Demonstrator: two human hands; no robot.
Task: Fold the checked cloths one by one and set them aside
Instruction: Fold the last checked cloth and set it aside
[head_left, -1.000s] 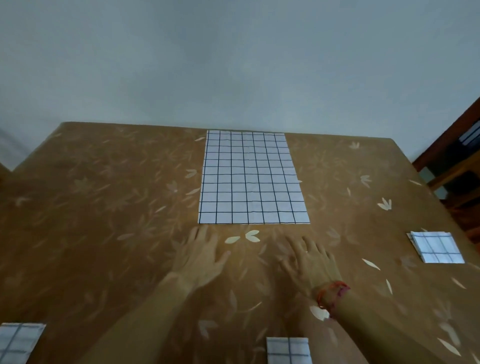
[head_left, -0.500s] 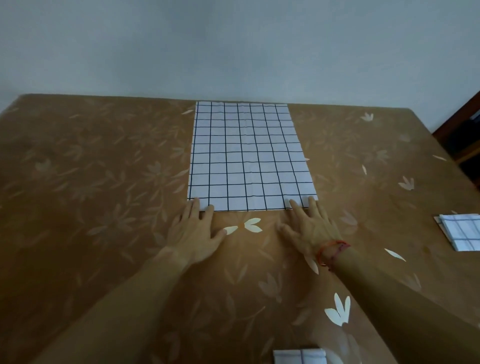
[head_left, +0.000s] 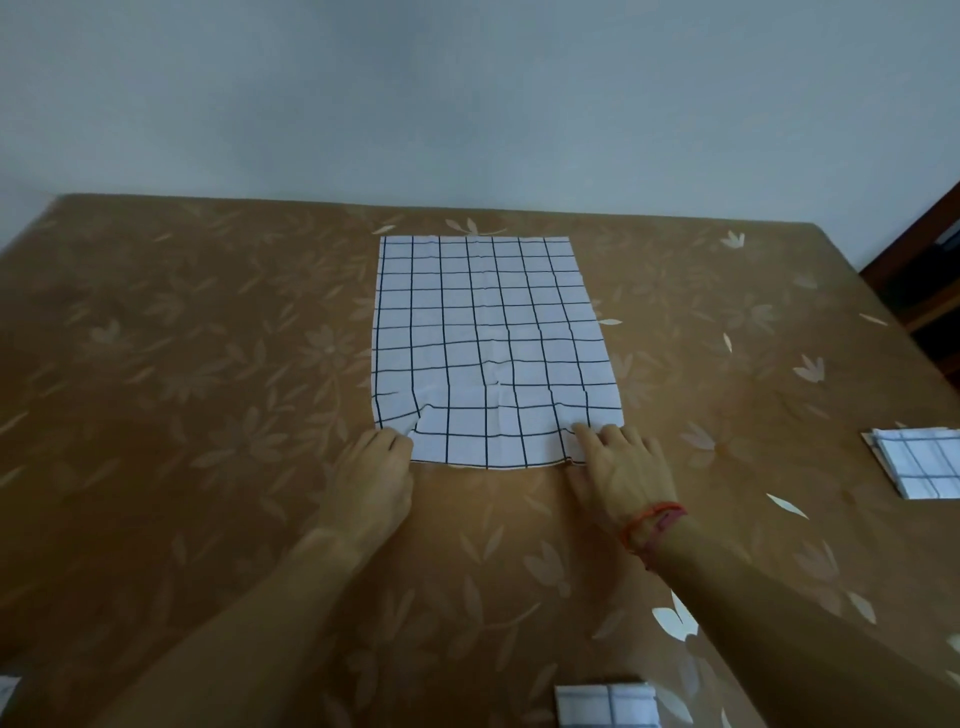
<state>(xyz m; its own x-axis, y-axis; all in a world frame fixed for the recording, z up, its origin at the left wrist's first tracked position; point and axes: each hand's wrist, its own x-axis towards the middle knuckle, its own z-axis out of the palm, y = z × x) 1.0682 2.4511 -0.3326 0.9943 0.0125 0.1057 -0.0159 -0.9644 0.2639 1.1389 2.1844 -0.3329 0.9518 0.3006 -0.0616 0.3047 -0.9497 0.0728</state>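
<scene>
Plainly a light, limp piece of fabric to deal with: a checked cloth, thin and soft, with no stiffness of its own, likely to sag and trail if lifted by one point only. Lies spread flat on the desk, running lengthwise away from the hands, with the far edge well beyond the fingertips and the near edge right at them. Rumples just ahead of both hands, grid lines bending near the two near corners, so probably slides easily on the smooth desk top. Best taken at those two near corners, one per hand, and kept taut between them to carry the near edge squarely over to the far edge. Left hand at the near left corner, fingers curled, seemingly pinching it, with fabric bunched just beyond the knuckles. Right hand, marked by a red wristband, at the near right corner, fingers bent down onto the fabric and apparently gripping it too; underside of either grip hidden. Between the hands, a free stretch of near hem. Well off to the right of the right hand, a folded cloth; behind the hands, toward the body, a second folded cloth.
</scene>
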